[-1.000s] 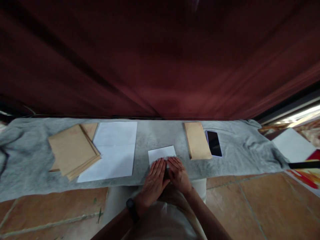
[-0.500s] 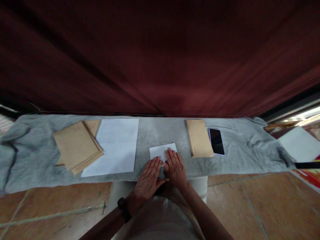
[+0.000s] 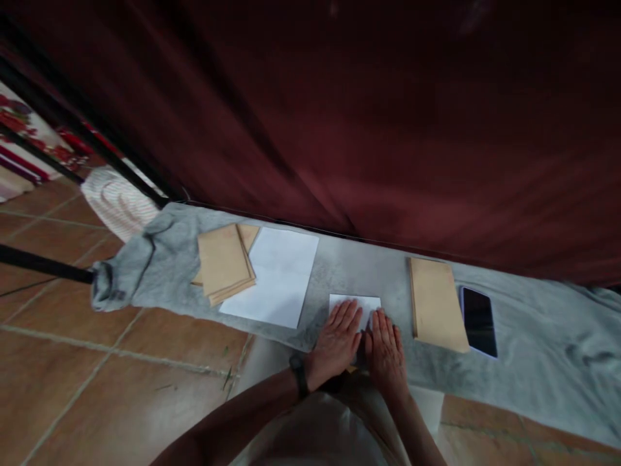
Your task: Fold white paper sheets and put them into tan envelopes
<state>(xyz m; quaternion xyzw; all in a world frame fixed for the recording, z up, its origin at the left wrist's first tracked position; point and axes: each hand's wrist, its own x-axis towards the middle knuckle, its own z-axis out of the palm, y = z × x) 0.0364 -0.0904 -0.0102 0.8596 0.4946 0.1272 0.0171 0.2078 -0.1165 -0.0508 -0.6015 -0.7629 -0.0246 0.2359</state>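
A small white piece of paper (image 3: 366,301), seemingly folded, lies on the grey cloth near its front edge. My left hand (image 3: 339,333) rests flat on the paper's left part, fingers stretched out. On the paper's right edge lies my right hand (image 3: 387,346), its fingers extended and flat too. Both palms face down, and they cover much of the paper. To the left are larger white sheets (image 3: 281,275), partly under a pile of brown envelopes (image 3: 226,259). A neat stack of brown envelopes (image 3: 438,304) sits right of my right hand.
A phone (image 3: 478,320) with a dark screen lies beside the right envelope stack. The grey cloth (image 3: 165,272) covers the narrow work surface. Behind it hangs a dark red curtain (image 3: 388,142). Black metal bars (image 3: 46,262) stand at the left, above a tiled floor (image 3: 72,382).
The view has turned to the left, so everything appears shifted right and tilted. My left hand has slid farther up over the small paper; my right hand stays at its right side.
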